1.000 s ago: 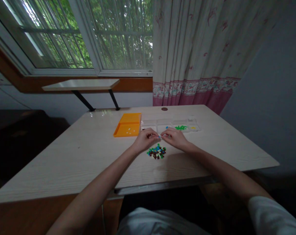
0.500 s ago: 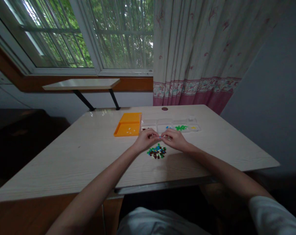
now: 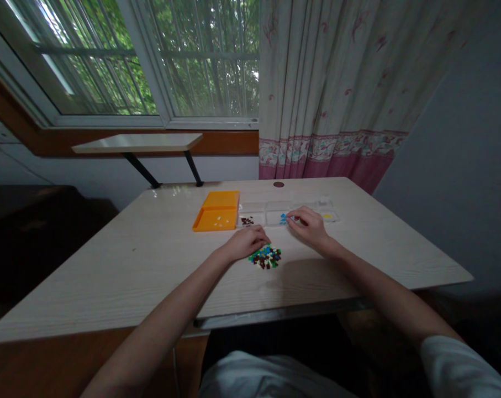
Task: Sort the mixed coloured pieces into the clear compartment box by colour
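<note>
A window and a flowered curtain stand behind the pale table. The left hand, fingers close together, is at the upper edge of the mixed pile; whether it grips a piece cannot be told. The right hand has thumb and forefinger narrowed over the clear tray, at the blue pieces; any held piece is too small to tell. Brown pieces lie left of them, beside the orange box.

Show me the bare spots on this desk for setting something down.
Free: desktop left of the orange case and left forearm; desktop between the clear tray, right forearm and right edge. Crowded: the middle, with left hand, right hand and mixed pile.
</note>
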Available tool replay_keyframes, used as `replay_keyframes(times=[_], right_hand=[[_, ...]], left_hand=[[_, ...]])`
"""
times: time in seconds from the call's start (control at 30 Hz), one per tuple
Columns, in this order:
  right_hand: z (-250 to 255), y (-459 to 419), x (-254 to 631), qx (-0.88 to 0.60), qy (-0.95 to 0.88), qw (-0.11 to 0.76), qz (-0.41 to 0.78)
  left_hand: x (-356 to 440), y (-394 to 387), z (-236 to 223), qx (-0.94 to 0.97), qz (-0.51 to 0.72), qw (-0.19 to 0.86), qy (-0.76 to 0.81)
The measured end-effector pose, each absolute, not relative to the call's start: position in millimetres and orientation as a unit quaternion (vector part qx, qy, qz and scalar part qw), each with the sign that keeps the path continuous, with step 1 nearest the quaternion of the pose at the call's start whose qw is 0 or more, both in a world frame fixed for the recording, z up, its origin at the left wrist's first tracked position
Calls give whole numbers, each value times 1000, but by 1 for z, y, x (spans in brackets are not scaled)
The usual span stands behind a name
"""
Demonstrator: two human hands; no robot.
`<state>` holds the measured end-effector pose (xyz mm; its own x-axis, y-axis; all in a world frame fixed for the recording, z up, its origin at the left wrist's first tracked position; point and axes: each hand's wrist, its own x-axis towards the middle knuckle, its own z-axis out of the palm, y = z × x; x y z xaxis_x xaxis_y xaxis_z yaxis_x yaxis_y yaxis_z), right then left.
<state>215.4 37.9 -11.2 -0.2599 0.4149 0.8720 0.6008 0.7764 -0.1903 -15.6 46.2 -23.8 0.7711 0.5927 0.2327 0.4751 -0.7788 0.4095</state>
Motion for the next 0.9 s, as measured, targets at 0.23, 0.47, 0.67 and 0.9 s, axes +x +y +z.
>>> replay_keyframes(times=[0.23,0.47,0.67,0.9], right_hand=[[-13,40,217,-336,-786,512,-91],[-15,48,224,-390,-783,479,-78],[-23,61,228,-451,-762,459,-70],[-32,71,231,-485,-770,412,-48]], left_hand=[[-16,45,-22,932,156,147,292],[-15,44,-17,934,143,149,290],[-15,45,-20,933,151,152,290],[-10,46,-22,889,242,210,328]])
